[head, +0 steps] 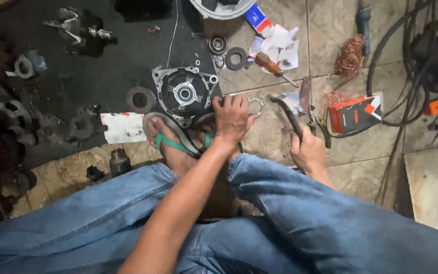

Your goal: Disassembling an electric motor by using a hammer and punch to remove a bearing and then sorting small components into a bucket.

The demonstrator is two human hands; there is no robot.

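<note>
At the nine o'clock side, dark metal parts [13, 109] lie scattered on the black floor mat [97, 76], with a white paper scrap [122, 127] and a small steel cylinder [119, 161] nearer the knees. Towards the centre sits a round grey motor housing [184, 94] – a foot in a green-strapped sandal [171, 139] rests just at its six o'clock. The left hand [231, 119] presses down at the housing's four o'clock, its grip spread flat over a metal ring [256, 105] on the tiled floor. At three o'clock of it, the right hand [307, 152] has its grip closed around a dark hammer handle [290, 116]. Further right lie an orange box [355, 114], a copper wire tangle [351, 55] and black cables [406, 66]
</note>
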